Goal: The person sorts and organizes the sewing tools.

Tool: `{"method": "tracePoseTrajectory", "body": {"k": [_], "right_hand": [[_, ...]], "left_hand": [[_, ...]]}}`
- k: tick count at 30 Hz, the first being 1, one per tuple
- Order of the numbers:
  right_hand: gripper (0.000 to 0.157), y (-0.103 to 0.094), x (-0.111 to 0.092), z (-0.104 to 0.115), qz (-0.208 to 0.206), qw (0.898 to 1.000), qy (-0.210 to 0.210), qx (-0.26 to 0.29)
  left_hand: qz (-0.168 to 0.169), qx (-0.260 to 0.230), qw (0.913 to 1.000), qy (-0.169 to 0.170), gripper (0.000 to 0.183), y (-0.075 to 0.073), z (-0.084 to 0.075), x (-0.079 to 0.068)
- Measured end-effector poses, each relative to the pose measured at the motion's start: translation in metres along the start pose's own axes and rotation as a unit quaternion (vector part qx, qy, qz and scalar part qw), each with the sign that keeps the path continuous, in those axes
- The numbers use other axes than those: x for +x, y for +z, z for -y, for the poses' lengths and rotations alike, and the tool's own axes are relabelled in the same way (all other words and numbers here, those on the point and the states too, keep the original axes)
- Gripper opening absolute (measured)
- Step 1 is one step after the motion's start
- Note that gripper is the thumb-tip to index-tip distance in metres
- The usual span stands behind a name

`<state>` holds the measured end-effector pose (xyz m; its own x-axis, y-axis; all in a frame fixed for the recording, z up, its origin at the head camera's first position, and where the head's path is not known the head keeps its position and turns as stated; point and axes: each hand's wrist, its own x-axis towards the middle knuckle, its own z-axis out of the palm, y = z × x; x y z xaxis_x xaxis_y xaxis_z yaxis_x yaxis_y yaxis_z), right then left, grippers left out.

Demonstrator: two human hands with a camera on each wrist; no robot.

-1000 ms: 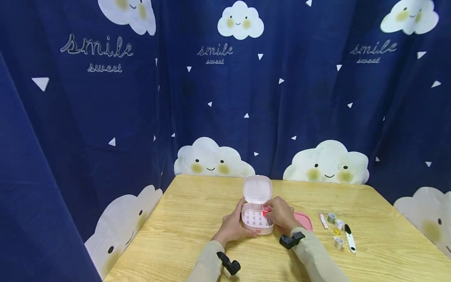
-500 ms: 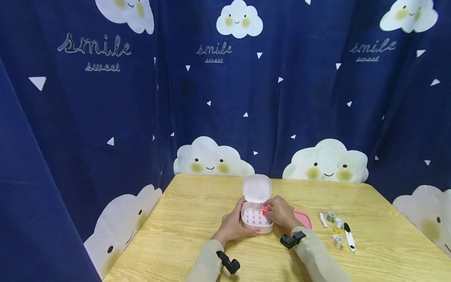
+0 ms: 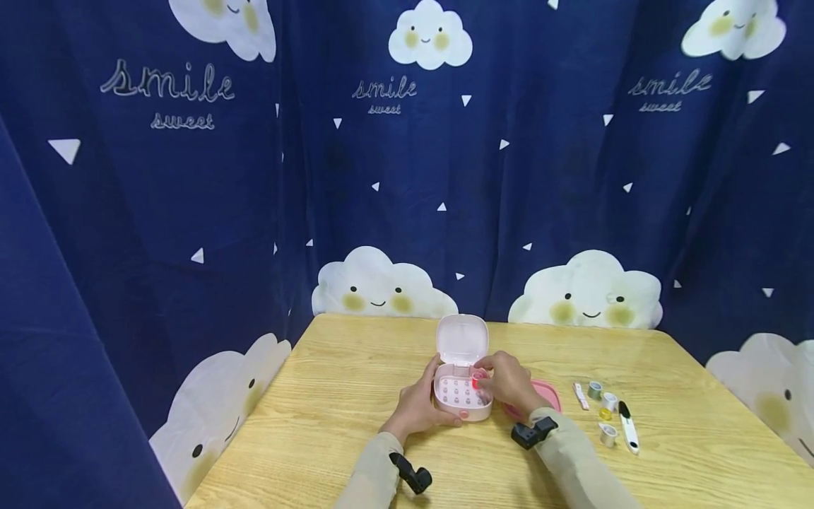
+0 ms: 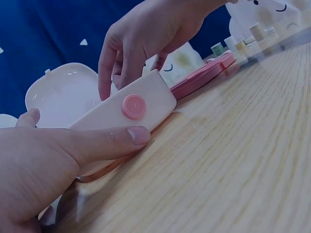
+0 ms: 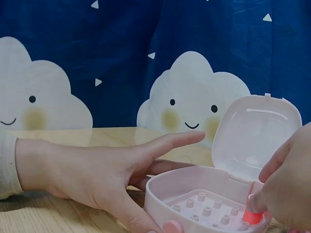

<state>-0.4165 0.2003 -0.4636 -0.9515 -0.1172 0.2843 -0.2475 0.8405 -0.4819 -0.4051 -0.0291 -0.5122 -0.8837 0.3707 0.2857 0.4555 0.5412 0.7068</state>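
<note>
A pale pink sewing box point(image 3: 467, 414) stands on the table with its lid point(image 3: 462, 339) raised. Small pegs point(image 5: 207, 211) rise from its floor. My left hand point(image 3: 416, 406) grips the box from the left, its thumb along the front wall below a round pink button point(image 4: 133, 107) and its fingers round the side. Fingers of my right hand point(image 3: 509, 382) reach inside and pinch a red thread spool point(image 5: 252, 216) at the back right corner. Those fingers partly hide the spool, and whether it sits on a peg I cannot tell.
Right of the box lies a pink tray-like piece point(image 3: 548, 393), partly behind the right hand. Further right are a small pink-and-white strip point(image 3: 581, 396), a green-grey spool point(image 3: 594, 390), a white spool point(image 3: 609, 401), other small spools and white snips point(image 3: 628, 430) with a black tip.
Both hands keep their hold, and the red spool stays in the same corner of the box. My right wrist has shifted very slightly; the head view has drifted a little.
</note>
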Motion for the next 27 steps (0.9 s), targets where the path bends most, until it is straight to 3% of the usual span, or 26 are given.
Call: {"method": "tracePoseTrajectory", "body": {"k": [13,27], "right_hand": [[0.025,-0.016,-0.007,0.001,0.001,0.999,-0.025,-0.027],[0.030,-0.057,-0.026,-0.012,-0.058,0.996,-0.069,-0.024]], "left_hand": [[-0.001,-0.009,0.9999,0.007,0.136,-0.002,-0.001,-0.008],[-0.002,-0.015,0.9999,-0.006,0.136,0.001,-0.002,-0.001]]}}
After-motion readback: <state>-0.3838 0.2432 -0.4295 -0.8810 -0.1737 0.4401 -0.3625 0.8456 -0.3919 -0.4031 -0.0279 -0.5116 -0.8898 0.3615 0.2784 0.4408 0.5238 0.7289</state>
